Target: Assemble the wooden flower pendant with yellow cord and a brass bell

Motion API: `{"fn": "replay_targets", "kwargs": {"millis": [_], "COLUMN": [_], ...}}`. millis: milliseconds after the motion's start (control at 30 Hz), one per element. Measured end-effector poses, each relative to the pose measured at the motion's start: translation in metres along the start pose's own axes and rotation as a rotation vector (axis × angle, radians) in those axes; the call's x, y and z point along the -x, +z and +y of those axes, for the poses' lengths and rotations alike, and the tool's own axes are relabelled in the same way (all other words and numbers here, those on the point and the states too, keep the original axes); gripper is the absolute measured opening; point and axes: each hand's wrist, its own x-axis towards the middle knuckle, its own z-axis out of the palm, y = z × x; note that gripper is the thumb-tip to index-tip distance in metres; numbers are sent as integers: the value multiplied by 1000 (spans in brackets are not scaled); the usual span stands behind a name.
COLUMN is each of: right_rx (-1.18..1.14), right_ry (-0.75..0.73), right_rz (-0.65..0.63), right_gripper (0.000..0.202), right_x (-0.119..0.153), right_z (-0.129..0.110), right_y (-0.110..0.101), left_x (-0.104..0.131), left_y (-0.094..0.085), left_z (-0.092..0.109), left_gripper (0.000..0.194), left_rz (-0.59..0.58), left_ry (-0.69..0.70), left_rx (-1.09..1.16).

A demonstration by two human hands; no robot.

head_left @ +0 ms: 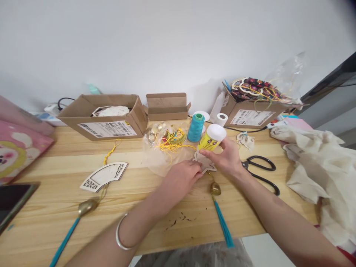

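My right hand (226,157) is wrapped round a yellow cylindrical container (208,142) with a broad white top end, tilted over a pale wooden pendant (207,163). My left hand (182,180) is closed at the pendant's left edge and pins it to the table; its fingertips are partly hidden. From this pendant hang a brass bell (216,188) and a teal tassel (224,224). On the left lies a fan-shaped wooden pendant (105,176) with a yellow braided cord (110,152), another brass bell (87,207) and a teal tassel (65,241).
Black-handled scissors (263,174) lie beside my right forearm. Behind are a teal thread cone (196,128), a plastic bag (155,159) with yellow cords, and cardboard boxes (107,128). Cream cloth (325,167) is heaped right; a dark-screened device (15,202) lies left.
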Motion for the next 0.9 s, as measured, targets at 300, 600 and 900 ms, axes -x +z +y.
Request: {"fn": "replay_targets", "kwargs": {"millis": [300, 600, 900], "right_rx": [-13, 17, -41], "right_ry": [6, 11, 40], "right_rz": [7, 8, -33], "right_gripper": [37, 35, 37], "right_x": [0, -1, -1], "right_z": [0, -6, -1], "right_y": [-1, -4, 0], "left_x": [-1, 0, 0], "left_y": [0, 1, 2], "left_z": [1, 0, -1], "left_gripper": [19, 20, 19], "left_rz": [-12, -5, 1], "left_ry": [-13, -4, -11], "left_rx": [-20, 1, 4]}}
